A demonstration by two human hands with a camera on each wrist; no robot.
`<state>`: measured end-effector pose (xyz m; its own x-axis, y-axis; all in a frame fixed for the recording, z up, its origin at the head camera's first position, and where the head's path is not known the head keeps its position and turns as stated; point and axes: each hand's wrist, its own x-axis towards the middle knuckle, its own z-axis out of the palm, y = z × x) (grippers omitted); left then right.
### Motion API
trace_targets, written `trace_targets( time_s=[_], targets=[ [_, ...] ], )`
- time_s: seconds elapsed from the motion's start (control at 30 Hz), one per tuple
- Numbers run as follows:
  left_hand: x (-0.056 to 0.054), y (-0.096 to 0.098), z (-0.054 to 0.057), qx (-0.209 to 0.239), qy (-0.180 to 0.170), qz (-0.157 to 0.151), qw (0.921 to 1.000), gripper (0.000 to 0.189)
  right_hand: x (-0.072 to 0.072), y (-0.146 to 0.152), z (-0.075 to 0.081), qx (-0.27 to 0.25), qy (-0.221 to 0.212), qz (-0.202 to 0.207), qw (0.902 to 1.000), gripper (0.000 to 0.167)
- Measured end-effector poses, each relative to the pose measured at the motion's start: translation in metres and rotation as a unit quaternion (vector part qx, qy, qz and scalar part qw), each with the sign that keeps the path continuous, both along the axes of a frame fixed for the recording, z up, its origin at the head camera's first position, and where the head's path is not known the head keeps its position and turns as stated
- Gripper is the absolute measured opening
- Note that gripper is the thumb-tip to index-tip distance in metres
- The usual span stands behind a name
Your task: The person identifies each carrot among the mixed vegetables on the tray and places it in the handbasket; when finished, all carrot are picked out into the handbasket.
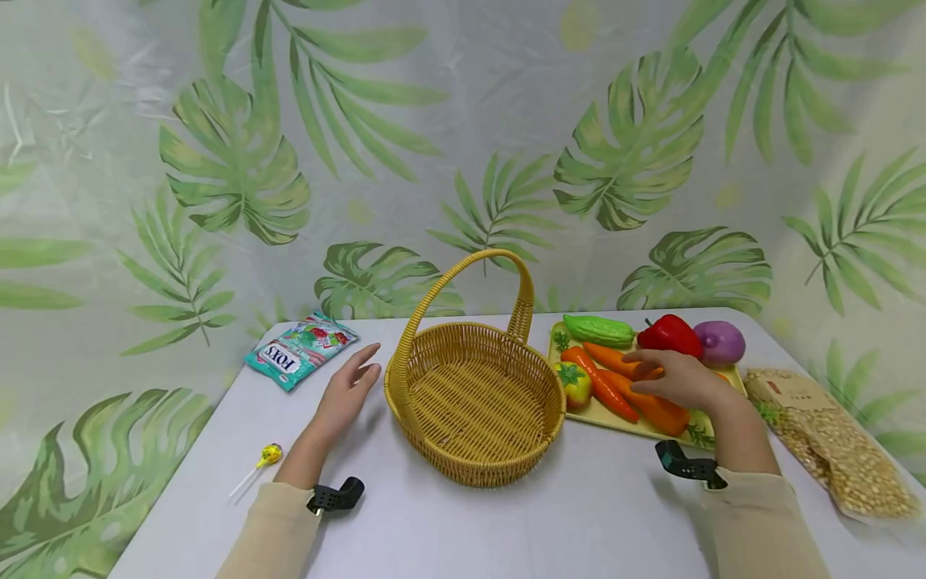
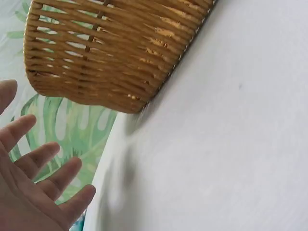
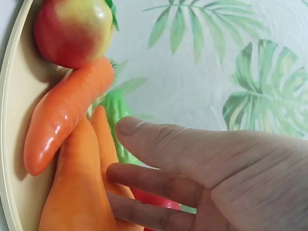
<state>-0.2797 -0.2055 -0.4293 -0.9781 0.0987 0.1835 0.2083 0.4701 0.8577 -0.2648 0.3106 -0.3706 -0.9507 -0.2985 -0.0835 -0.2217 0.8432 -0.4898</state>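
My left hand (image 1: 346,398) hovers with spread fingers just left of a woven yellow-brown basket (image 1: 477,465) with a tall arched handle; the left wrist view shows its fingers (image 2: 45,156) apart from the basket wall (image 2: 110,57). On the right, my other hand (image 1: 676,378) reaches over a yellow tray (image 3: 18,106). Its thumb and fingers (image 3: 154,183) are loosely bent above orange carrots (image 3: 77,178), gripping nothing. An orange-red carrot (image 3: 67,118) lies in front of them, beside a round yellow-red fruit (image 3: 72,31). The basket's inside holds nothing.
Also on the tray are a green bumpy vegetable (image 1: 599,330), a red bell pepper (image 1: 673,336) and a purple eggplant (image 1: 719,343). A clear bag of grains (image 1: 832,442) lies far right. At left are a teal FOX'S candy bag (image 1: 300,351) and a yellow-wrapped lollipop (image 1: 270,455).
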Motion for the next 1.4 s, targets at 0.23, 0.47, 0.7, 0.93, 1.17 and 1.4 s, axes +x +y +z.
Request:
trace_targets(
  time_s=[0.23, 0.47, 0.7, 0.93, 1.17, 1.4],
  targets=[
    [0.002, 0.012, -0.008, 0.099, -0.036, -0.05, 0.9932, 0.051, 0.0, 0.0, -0.004, -0.019, -0.031, 0.035, 0.9987, 0.055],
    [0.005, 0.018, -0.015, 0.21, -0.089, -0.103, 0.9682, 0.054, 0.0, -0.001, -0.008, -0.041, -0.085, 0.04, 0.9948, 0.058],
    [0.006, 0.019, -0.019, 0.252, -0.09, -0.135, 0.9539, 0.055, 0.0, 0.001, -0.011, -0.007, -0.043, 0.051, 0.9978, 0.058],
    [0.006, 0.019, -0.02, 0.254, -0.082, -0.145, 0.9529, 0.053, -0.003, 0.0, -0.012, -0.037, -0.034, 0.077, 0.9958, 0.061],
    [0.004, 0.017, -0.022, 0.248, -0.08, -0.145, 0.9545, 0.053, -0.002, -0.002, -0.01, -0.034, -0.068, 0.036, 0.9964, 0.061],
    [0.006, 0.017, -0.022, 0.234, -0.078, -0.14, 0.959, 0.052, 0.001, -0.001, -0.005, -0.006, -0.024, 0.02, 0.9995, 0.057]
  ],
)
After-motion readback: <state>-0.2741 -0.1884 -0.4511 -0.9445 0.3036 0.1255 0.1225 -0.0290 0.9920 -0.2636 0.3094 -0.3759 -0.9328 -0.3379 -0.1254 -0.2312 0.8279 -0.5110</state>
